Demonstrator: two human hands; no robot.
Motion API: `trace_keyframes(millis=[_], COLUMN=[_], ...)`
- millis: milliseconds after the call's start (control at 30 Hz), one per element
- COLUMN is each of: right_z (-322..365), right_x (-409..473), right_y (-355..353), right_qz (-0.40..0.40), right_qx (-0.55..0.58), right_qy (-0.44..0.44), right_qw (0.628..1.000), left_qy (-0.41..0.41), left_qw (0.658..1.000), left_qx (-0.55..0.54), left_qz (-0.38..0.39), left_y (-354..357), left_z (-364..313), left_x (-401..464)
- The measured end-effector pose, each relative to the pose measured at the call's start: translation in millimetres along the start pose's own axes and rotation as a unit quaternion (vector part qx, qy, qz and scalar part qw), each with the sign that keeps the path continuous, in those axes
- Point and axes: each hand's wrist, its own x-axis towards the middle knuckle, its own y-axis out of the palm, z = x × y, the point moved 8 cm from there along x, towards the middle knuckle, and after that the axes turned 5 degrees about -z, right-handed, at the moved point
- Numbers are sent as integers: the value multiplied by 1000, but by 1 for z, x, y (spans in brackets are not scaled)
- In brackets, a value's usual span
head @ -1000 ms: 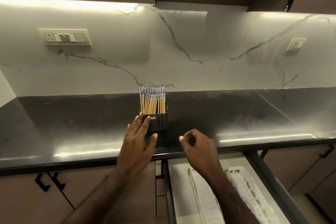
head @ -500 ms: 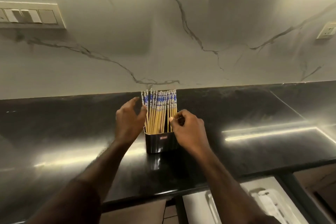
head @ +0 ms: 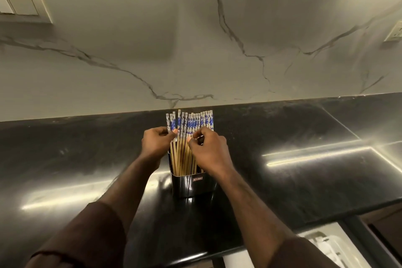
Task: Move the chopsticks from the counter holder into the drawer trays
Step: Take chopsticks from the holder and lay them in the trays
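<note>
Chopsticks (head: pixel 189 125): one bundle, wooden shafts with blue-and-white patterned tops, standing upright and packed close in the holder.
Holder (head: pixel 191 185): dark, rectangular, open-topped, small label on its front; stands on the desk near the back wall.
Left hand (head: pixel 157 142): grip curled, thumb and fingers pinching chopsticks at the bundle's left edge, just below the patterned tops.
Right hand (head: pixel 208 151): grip curled, fingertips pinching chopsticks toward the bundle's middle and right; which sticks it has cannot be told.
Desk (head: pixel 304 159): black, glossy, streaked with light.
Wall (head: pixel 195 39): pale marble with grey veins.
Drawer tray (head: pixel 326 246): white, partly seen at lower right below the desk edge, well apart from both hands.
</note>
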Motion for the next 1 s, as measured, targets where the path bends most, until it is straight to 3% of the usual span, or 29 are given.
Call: trace_keyframes(millis=[233, 700, 1000], right_z=[-11, -16, -20], right_x=[3, -1, -2], right_y=[7, 30, 23], right_qz=[6, 56, 52], right_qx=[0, -14, -11], right_qy=[21, 58, 62], right_qw=[1000, 997, 997], left_qy=[36, 169, 151], left_qw=[999, 971, 974], left_qx=[-4, 170, 161], left_qz=[-20, -4, -49], left_y=[-5, 8, -2], left_z=[-8, -25, -25], left_x=[2, -5, -2])
